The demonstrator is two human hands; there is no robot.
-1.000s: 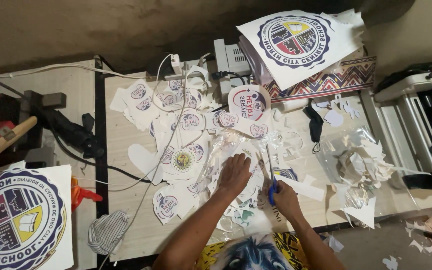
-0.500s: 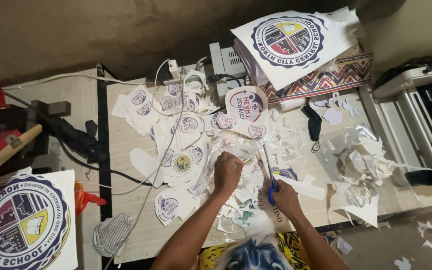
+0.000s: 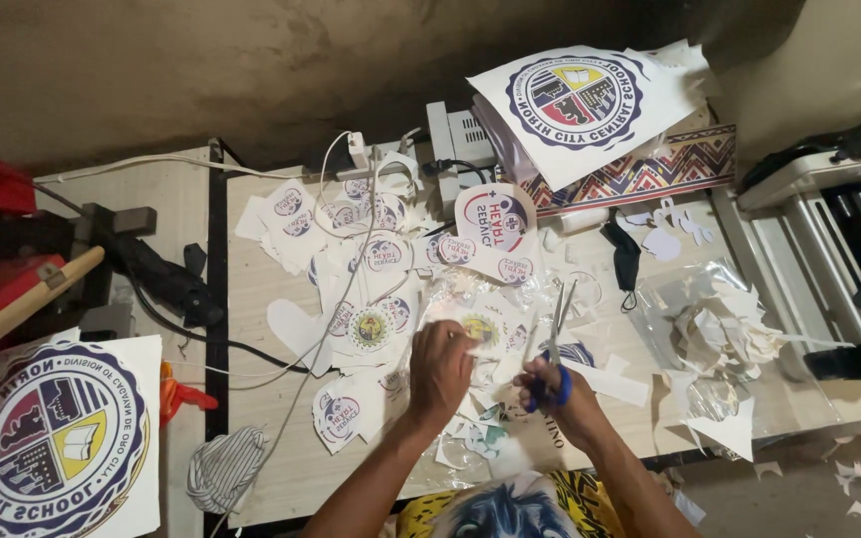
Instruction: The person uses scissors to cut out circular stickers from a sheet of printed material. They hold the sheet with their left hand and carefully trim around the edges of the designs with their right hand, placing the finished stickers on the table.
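Observation:
My right hand point(image 3: 558, 387) grips blue-handled scissors point(image 3: 554, 344), their blades parted and pointing away from me. My left hand point(image 3: 440, 367) pinches a round printed paper cutout point(image 3: 480, 329) just left of the blades. Both hands hover over a pale wooden table point(image 3: 251, 289) littered with round printed cutouts point(image 3: 383, 253) and paper offcuts. A white cable point(image 3: 336, 299) runs across the cutouts to the left of my left hand.
A large sheet with a round crest point(image 3: 580, 100) lies at the back right; another point(image 3: 47, 438) sits at the near left. A clear bag of paper scraps point(image 3: 715, 334) is at right, a black face mask point(image 3: 626, 261) beside it, a striped cloth point(image 3: 221, 468) at near left.
My left hand has taken up a cutout and brought it beside the scissors. The scissors blades have opened and lifted slightly. The view has shifted a little.

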